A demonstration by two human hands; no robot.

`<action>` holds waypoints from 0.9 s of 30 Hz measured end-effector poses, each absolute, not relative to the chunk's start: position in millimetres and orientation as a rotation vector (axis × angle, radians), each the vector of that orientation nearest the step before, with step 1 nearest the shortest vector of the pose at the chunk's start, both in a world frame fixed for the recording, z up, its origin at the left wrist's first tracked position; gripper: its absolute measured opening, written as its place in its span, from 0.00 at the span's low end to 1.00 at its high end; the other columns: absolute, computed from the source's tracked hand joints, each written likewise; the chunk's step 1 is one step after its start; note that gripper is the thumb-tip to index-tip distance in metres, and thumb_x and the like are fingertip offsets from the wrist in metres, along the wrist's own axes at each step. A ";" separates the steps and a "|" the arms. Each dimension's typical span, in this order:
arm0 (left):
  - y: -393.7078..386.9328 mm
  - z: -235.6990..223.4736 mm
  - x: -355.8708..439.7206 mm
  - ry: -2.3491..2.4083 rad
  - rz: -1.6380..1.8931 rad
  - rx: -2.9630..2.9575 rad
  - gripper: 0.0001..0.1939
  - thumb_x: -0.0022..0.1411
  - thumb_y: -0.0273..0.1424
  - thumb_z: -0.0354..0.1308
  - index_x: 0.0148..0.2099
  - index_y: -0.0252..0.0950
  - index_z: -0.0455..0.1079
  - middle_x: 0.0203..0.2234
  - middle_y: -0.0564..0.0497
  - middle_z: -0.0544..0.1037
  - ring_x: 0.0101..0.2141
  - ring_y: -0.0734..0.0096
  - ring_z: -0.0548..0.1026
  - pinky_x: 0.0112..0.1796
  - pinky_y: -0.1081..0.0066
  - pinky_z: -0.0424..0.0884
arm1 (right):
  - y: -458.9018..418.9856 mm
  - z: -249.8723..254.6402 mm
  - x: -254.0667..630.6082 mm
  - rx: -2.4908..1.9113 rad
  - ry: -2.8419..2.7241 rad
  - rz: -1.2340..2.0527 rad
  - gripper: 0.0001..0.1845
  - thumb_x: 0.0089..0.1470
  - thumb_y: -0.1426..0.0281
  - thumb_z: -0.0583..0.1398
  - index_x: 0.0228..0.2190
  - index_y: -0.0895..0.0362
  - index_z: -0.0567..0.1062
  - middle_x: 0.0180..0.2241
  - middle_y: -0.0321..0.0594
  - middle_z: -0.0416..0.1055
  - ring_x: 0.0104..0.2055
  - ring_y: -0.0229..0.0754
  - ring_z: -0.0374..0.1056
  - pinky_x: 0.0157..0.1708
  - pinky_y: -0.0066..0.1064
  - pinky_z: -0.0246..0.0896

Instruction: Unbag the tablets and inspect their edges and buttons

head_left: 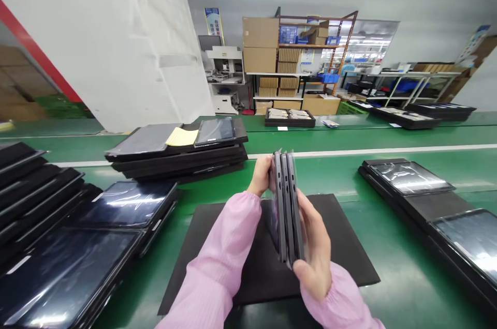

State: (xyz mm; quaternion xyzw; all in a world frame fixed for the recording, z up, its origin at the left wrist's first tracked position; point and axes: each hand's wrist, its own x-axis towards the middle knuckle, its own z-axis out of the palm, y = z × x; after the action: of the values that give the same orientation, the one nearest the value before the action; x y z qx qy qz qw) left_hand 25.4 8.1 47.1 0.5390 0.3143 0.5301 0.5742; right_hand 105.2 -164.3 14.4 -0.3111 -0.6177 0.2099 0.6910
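At centre frame, over the black mat [345, 238], we pinch three slim tablets [287, 210] side by side, edges running up the frame: our left hand [261, 176] at upper left, our right hand [317, 243], nearer us, at lower right.

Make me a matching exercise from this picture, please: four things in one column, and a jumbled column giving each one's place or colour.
Things
1. Three slim, flat dark-grey slabs
2. Yellow rectangular paper
3. Flat black rectangular mat
4. Long, wrinkled fabric sleeves

Places and colours
A. Lying on the green table, below the hands
B. Pink
C. Held upright, side by side, between the bare left hand and bare right hand
D. On top of a black layered stack

Right pairs: 1-C, 2-D, 3-A, 4-B
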 end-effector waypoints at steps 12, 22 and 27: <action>18.5 37.2 22.5 0.779 1.382 1.412 0.25 0.62 0.52 0.57 0.21 0.40 0.67 0.17 0.53 0.66 0.25 0.69 0.64 0.30 0.69 0.63 | -149.3 41.2 127.5 -0.710 -1.259 0.786 0.24 0.61 0.55 0.64 0.56 0.48 0.77 0.62 0.46 0.71 0.65 0.57 0.67 0.59 0.47 0.70; 12.1 41.6 28.6 0.739 1.442 1.417 0.31 0.56 0.61 0.57 0.20 0.40 0.59 0.16 0.55 0.62 0.21 0.72 0.59 0.26 0.68 0.60 | -158.3 48.8 134.6 -0.759 -1.533 0.580 0.43 0.64 0.55 0.62 0.72 0.45 0.49 0.71 0.43 0.56 0.71 0.57 0.55 0.67 0.51 0.59; 2.0 54.9 29.4 0.650 1.518 1.470 0.11 0.55 0.38 0.56 0.25 0.39 0.68 0.25 0.51 0.74 0.33 0.63 0.72 0.40 0.64 0.70 | -150.4 38.0 131.9 -0.811 -1.711 0.396 0.62 0.53 0.52 0.71 0.73 0.44 0.39 0.73 0.50 0.50 0.73 0.64 0.50 0.66 0.62 0.56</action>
State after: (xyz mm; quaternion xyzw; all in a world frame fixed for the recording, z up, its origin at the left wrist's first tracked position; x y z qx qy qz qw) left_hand 29.4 2.0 54.9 0.5943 0.2628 0.6135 0.4486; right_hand 131.9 -150.4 38.0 -0.3453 -0.7284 0.1684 0.5674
